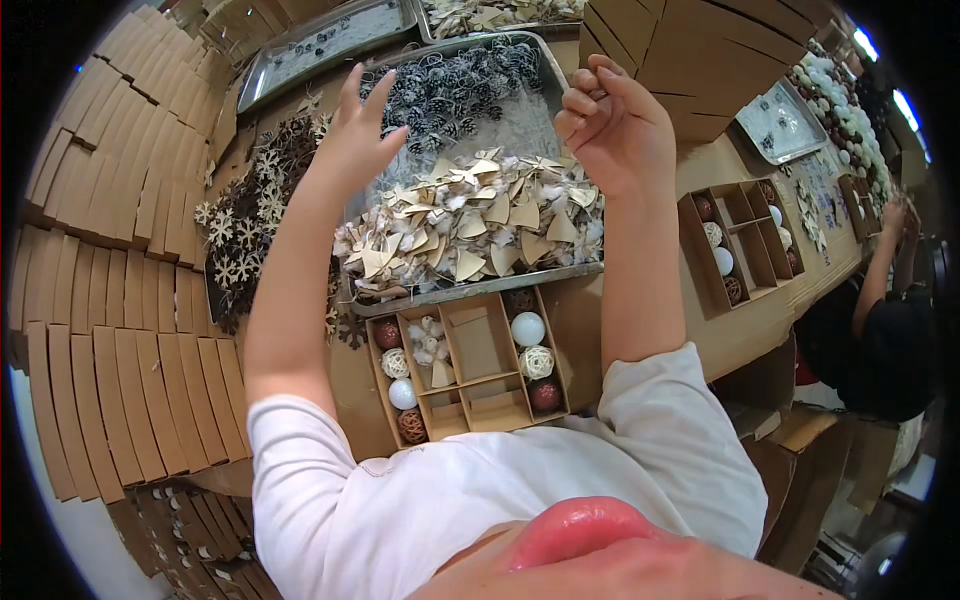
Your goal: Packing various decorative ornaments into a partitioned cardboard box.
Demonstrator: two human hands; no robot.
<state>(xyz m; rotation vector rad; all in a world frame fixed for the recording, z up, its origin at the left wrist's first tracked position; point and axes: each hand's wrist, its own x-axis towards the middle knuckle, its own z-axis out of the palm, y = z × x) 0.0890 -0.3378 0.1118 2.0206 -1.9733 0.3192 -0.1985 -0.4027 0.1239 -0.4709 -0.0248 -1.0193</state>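
My left hand (365, 135), fingers spread and holding nothing, hovers over the left side of a metal tray (460, 292). Small frosted pinecones (455, 95) fill its far part; pale wooden cut-out pieces with white fluff (480, 215) are heaped in the near part. Above the tray's right edge is my right hand (618, 125), fingers curled together toward the thumb; whatever they may hold cannot be made out. Close to my body sits a divided cardboard box (483, 335). Brown and white balls line both its sides, and one compartment has a fluffy wooden piece (430, 345).
Stacked cardboard boxes (110, 170) rise at the left beside wooden snowflakes (240, 240) on dark twigs. More metal trays (330, 45) stand at the back. A large carton (700, 60) is at the far right. Another divided box (740, 245) lies right, near a co-worker's arm (880, 260).
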